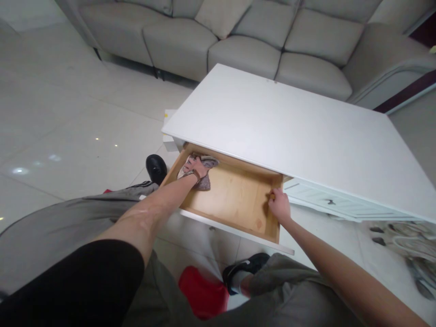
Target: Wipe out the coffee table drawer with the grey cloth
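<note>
A wooden drawer (235,190) with a white front is pulled out of the white coffee table (289,122). Inside its left end, my left hand (198,166) presses a brown-and-white patterned cloth (204,183) against the drawer's bottom and side. The fingers are bent over the cloth, and folds of it stick out around the hand. At the opposite end, my right hand (280,205) is closed over the top edge of the drawer's right side wall, thumb on the inner side. A wristband (195,175) circles my left wrist.
A grey sofa (184,41) stands behind the table. A closed drawer with a dark knob (329,201) is to the right. A white box (169,143) stands by the table's left end. Below the drawer are a red object (204,293) and my black shoe (247,268).
</note>
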`<state>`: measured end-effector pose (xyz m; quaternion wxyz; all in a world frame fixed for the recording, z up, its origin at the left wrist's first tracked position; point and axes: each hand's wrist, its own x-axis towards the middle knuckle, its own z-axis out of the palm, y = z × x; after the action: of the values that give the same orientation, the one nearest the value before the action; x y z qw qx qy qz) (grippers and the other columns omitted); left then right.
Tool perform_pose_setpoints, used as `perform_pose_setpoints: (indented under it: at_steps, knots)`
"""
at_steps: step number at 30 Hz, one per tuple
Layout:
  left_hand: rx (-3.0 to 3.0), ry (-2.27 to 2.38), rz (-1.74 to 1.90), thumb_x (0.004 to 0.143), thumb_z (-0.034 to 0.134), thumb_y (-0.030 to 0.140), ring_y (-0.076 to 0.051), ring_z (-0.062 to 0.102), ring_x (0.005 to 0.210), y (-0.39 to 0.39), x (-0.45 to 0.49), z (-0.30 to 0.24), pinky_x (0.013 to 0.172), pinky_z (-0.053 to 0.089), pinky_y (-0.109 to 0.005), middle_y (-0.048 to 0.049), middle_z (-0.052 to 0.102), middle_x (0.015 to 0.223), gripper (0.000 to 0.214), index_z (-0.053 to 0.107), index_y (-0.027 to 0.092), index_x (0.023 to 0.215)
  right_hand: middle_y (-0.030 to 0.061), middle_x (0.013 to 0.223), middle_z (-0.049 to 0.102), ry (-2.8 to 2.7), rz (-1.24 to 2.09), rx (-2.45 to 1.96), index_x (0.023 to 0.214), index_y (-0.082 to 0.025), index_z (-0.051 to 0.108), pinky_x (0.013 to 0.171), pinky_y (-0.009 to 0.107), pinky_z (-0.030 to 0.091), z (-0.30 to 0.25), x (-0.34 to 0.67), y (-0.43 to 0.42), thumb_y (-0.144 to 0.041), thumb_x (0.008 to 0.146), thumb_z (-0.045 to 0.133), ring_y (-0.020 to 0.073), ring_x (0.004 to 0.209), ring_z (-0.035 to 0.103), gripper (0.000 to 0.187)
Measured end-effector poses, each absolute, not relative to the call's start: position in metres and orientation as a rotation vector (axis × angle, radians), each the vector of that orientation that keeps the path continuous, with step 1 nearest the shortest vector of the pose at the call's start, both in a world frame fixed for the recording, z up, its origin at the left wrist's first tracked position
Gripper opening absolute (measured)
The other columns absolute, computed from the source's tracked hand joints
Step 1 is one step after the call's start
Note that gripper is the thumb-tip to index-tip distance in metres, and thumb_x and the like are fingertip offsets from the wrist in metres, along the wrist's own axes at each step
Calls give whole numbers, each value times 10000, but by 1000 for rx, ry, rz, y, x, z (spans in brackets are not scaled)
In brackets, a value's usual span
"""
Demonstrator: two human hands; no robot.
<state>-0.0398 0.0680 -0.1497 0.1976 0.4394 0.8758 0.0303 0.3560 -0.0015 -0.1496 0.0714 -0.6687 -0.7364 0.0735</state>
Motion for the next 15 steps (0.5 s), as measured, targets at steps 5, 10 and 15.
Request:
perform_pose_setpoints:
  at_steps: [5, 10, 15]
  knots:
    - [1224, 2514, 109, 809, 655, 613, -450, 422, 1314, 85, -30, -148, 1060, 356, -594, -212, 355, 1555, 754, 449, 230, 1425, 77, 1029, 655, -2212, 234, -2029, 935, -202, 639, 800, 330, 398, -149, 355, 0, -68, 777, 497, 223, 878, 520, 251]
    - [1296, 2527, 121, 814, 621, 589, -493, 406, 1308, 92, -28, -154, 1035, 360, -615, -241, 323, 1578, 734, 474, 195, 1415, 81, 1021, 650, -2206, 247, -2016, 930, -203, 638, 805, 336, 400, -148, 356, 2, -69, 775, 493, 224, 868, 510, 252]
    - [1376, 2542, 149, 834, 586, 576, -484, 415, 1286, 87, -29, -158, 1013, 362, -628, -239, 359, 1547, 688, 499, 203, 1406, 80, 1017, 647, -2196, 271, -1993, 914, -201, 631, 801, 341, 397, -148, 355, 3, -61, 775, 486, 223, 863, 495, 245]
